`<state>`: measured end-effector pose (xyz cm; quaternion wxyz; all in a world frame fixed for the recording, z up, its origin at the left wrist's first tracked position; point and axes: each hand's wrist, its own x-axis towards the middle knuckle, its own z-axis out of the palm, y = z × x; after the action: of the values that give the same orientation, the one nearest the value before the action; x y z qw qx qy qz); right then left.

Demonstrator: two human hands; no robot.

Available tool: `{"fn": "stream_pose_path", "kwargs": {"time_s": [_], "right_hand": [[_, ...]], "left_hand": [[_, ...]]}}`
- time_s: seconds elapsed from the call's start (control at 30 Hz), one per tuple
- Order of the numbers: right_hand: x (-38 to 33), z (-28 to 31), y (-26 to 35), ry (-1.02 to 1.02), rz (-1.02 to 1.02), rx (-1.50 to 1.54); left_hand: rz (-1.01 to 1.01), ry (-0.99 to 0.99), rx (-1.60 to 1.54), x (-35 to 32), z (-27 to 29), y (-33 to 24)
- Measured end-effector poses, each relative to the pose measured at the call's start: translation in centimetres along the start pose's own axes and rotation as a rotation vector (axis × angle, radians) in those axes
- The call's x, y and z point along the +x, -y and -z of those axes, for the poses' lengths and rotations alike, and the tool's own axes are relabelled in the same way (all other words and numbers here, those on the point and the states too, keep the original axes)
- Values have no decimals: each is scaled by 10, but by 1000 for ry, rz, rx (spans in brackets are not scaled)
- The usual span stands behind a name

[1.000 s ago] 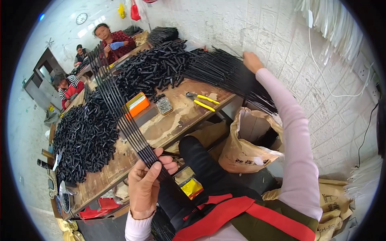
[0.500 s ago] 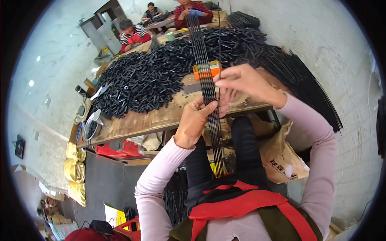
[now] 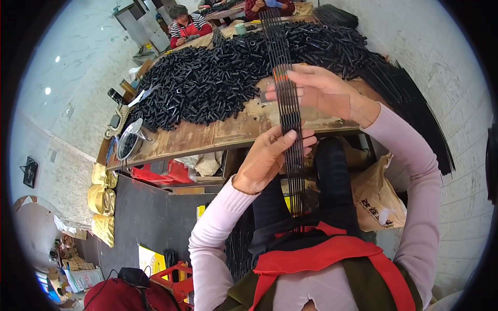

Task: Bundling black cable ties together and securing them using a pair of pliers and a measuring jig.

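A flat bundle of long thin black rods point(image 3: 295, 179) stands nearly upright in front of me, from my lap to above the table. My left hand point(image 3: 263, 159) is closed round its middle, thumb in front and fingers behind. Higher up, my right hand point(image 3: 329, 97) is at the same rods. Its fingers are stretched out behind them and show past their left side, while the thumb lies at their right edge. Behind the bundle, an orange box point(image 3: 280, 72) on the table is mostly hidden.
Short black tubes point(image 3: 207, 85) are heaped across the wooden table point(image 3: 181, 147). More long black rods point(image 3: 410, 109) lie at its right end. A clear container point(image 3: 128, 145) sits at the left corner. A paper sack point(image 3: 378, 199) stands right of my legs. Co-workers point(image 3: 187, 26) sit beyond.
The single rod my right hand pinched beside the bundle is no longer apart from it. That hand's fingers now reach behind the rods. My left hand keeps its hold; the view has shifted.
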<state>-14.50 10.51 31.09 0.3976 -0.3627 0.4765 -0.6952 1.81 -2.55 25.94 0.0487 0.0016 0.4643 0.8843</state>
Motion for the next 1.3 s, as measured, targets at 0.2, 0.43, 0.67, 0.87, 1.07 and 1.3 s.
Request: {"fn": "stream_pose_path", "kwargs": {"time_s": [0.2,0.43,0.67,0.87,1.07,1.3], "right_hand": [[-5,-10,10,123,-172,87],[-5,-16,3,-21,-90,-467],[-54,22,-135,46,-83,-502],[9,49,-132,-33,-133,-543],[4,73,-160,-145,31,-620],[2,81,-171,-84,-9,-558]], "left_hand": [[-10,112,-2,5,2,-2],[-58,216,-229,54,60,9],[284,-118,-215,133,115,21],[-212,-337,-17,196,179,4],[-40,-159,685,86,102,1],[-381,-261,674,77,21,-22]]}}
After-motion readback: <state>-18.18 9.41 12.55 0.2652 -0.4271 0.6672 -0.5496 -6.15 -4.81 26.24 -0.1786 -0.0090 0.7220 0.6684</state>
